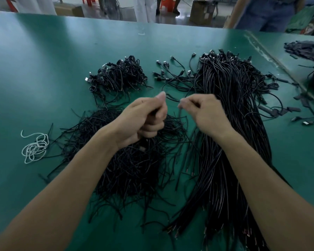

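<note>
The left hand (pixel 145 120) is clenched round a tuft of cable pieces (pixel 154 113) above the cut pile (pixel 134 165), while the right hand (pixel 205 115), just beside it, pinches one thin strand (pixel 179 113) (blurred) hanging down toward the surface (pixel 43 69).

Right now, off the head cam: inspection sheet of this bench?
Surface: matte green tabletop, with a scuffed strip at the far right.
Job's things: thin black cable held by both hands above a tangled pile of short black cable pieces.
Clutter: coiled white cord at the left; dark flat parts at the far right.
Grippers: left hand is fisted round the cable; right hand pinches it.
Cables: long bundle of black leads at the right; small heap of black USB cables beyond the hands.
Surroundings: cardboard boxes and standing people past the far edge.
</note>
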Demonstrator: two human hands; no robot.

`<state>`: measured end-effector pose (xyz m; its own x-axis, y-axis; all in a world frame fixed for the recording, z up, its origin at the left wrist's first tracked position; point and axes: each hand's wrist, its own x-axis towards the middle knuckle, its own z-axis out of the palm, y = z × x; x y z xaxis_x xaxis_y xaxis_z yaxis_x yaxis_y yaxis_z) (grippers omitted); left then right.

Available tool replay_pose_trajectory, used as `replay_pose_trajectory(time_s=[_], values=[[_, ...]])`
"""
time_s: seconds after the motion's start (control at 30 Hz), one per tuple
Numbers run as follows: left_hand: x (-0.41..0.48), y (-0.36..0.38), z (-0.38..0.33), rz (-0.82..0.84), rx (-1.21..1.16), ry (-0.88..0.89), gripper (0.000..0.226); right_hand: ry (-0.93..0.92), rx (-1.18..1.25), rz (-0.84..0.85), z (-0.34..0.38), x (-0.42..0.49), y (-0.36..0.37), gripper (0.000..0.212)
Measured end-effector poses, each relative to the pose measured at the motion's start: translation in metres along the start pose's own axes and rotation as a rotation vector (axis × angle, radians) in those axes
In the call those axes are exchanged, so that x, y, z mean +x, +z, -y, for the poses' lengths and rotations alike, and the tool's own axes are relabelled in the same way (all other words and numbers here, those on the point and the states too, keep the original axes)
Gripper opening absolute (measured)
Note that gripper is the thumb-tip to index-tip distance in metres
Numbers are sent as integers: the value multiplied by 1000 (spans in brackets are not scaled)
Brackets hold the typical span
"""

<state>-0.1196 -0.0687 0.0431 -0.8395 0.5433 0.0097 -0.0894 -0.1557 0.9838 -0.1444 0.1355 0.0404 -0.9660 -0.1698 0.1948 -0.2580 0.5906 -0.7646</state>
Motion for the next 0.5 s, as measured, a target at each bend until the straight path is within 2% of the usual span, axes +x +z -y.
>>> replay_pose_trajectory(time_s=[0.1, 0.13, 0.2, 0.3, 0.37, 0.4, 0.43, 0.5], values=[[10, 4, 0, -106, -362, 83, 44, -21, -79, 364, 8, -8, 6, 15], [15, 5, 3, -201, -389, 119, 43, -30, -69, 431, 12, -10, 9, 15], [21, 6, 14, -400, -251, 194, 40, -65, -69, 481, 18, -14, 11, 18], [23, 5, 29, -566, 325, 246, 33, -105, -97, 468, 23, -15, 8, 19], [19, 5, 32, -502, 645, 171, 37, -144, -102, 368, 25, -13, 5, 18], [17, 6, 32, -452, 705, 121, 42, -157, -97, 314, 25, -11, 3, 16], [15, 9, 30, -408, 665, 66, 47, -161, -76, 274, 24, -9, 2, 13], [11, 14, 24, -350, 430, -32, 57, -152, 27, 222, 22, -7, 1, 11]])
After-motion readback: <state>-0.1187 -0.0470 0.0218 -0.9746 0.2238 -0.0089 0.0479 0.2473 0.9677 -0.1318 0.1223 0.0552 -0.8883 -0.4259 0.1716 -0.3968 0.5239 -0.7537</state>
